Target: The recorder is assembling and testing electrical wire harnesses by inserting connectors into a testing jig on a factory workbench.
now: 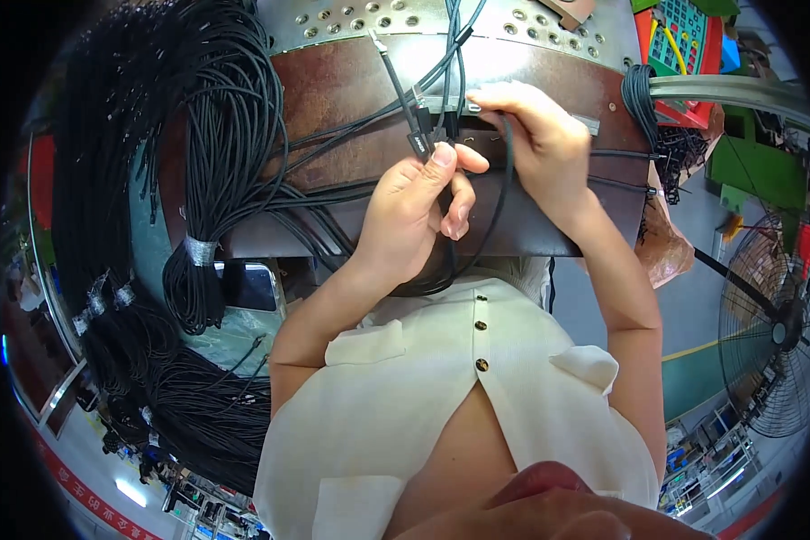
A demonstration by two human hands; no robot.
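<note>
My left hand (418, 193) is closed around several black cable plugs (420, 142), pinched between thumb and fingers above the brown worktop. Metal tips show on some of their ends, one of them on a cable end (380, 45) that points away toward the far side. My right hand (549, 139) is closed in a pinch just to the right, on a black cable (509, 153) that loops down toward my lap. A small metal plug end (474, 106) shows at its fingertips. More black cables run past both hands across the worktop.
Thick bundles of black cables (234, 135) hang over the left side, with a phone (248, 286) beside them. A perforated metal plate (333, 20) lies at the far edge. To the right are a coiled cable (637, 94), a red-and-green device (679, 40) and a fan (765, 333).
</note>
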